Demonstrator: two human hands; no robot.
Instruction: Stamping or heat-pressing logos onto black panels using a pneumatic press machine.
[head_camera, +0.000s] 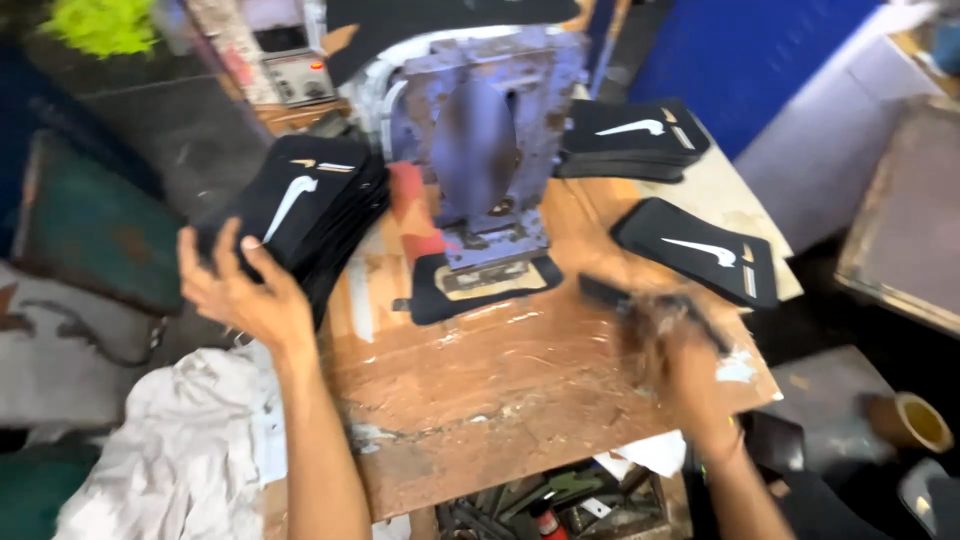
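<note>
The left hand (240, 285) rests with spread fingers on the near edge of a stack (300, 205) of flat black pieces at the left of the wooden bench (500, 370); it touches the stack but whether it grips a piece cannot be told. The top piece is matte black with a curved white mark and a small tan strip near its far end.

The right hand (680, 345) is blurred; it seems closed around a thin dark piece (640, 300) held just above the bench, though the grip is unclear.

Between the hands stands a worn blue-grey press (490, 150), a black piece (485, 285) lying under its foot. A single marked piece (705, 250) lies to the right, another stack (630, 140) behind it. White cloth (190, 450) lies below the left arm.
</note>
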